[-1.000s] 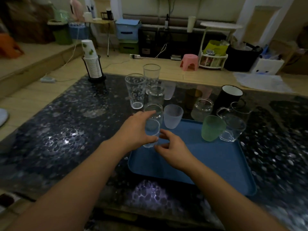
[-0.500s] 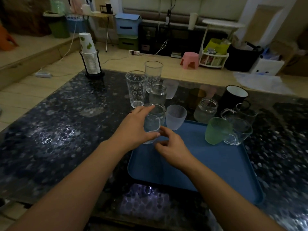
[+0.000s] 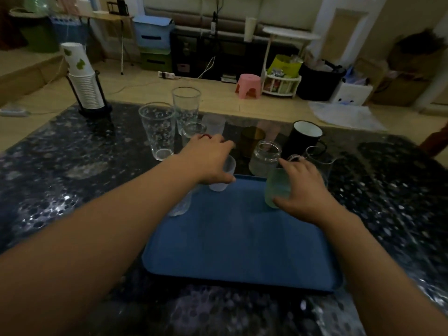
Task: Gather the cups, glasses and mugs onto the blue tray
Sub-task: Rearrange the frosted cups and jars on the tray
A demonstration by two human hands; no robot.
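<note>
Head view: the left hand (image 3: 210,159) grips a frosted cup (image 3: 221,174) at the tray's (image 3: 242,241) 11 o'clock corner. The right hand (image 3: 303,187) is curled round a green cup (image 3: 276,187) at the tray's 1 o'clock edge. A small glass (image 3: 180,206) stands at the tray's 10 o'clock side. More glasses (image 3: 158,130), a jar (image 3: 265,157) and a black mug (image 3: 304,139) wait on the table (image 3: 72,166), toward 12 o'clock.

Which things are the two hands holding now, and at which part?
The left hand grips the frosted white cup near its rim; the right hand grips the green cup by its side.
</note>
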